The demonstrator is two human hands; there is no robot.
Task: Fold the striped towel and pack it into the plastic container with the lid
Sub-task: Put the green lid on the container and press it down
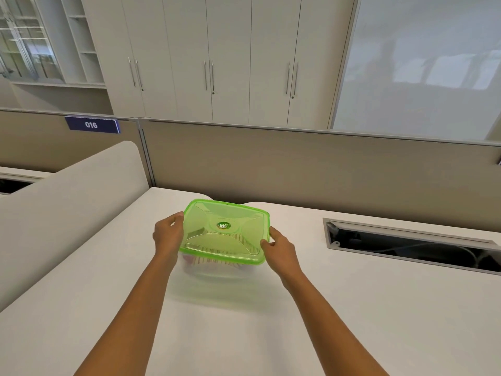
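Note:
A clear plastic container (217,270) with a translucent green lid (225,234) on top sits on the white desk (244,335), a little ahead of me. Through the lid and the clear wall the striped towel (214,260) shows inside, folded and mostly blurred by the plastic. My left hand (168,236) grips the container's left side at the lid's edge. My right hand (279,251) grips its right side, thumb on the lid's rim. The lid lies flat over the whole opening.
An open cable slot (412,246) with a grey frame is cut into the desk at the right. A beige partition (298,164) runs along the desk's back, a rounded divider (67,204) along its left. White cupboards stand behind.

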